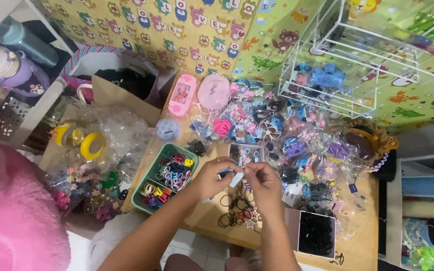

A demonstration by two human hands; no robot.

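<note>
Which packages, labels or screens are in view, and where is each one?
Small white card: held between left hand and right hand.
Clear plastic packets: heaped across the table, holding blue, pink and purple hair clips.
Pink handheld game: far table edge, rectangular, small screen.
Box: near right, square, full of black bands.

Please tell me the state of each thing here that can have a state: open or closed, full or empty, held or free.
Left hand: pinching a small white piece.
Right hand: pinching the same piece.
Green tray: open, full of colourful hair ties.
Box: open, filled with black ties.
Wire rack: holds blue clips.
</note>
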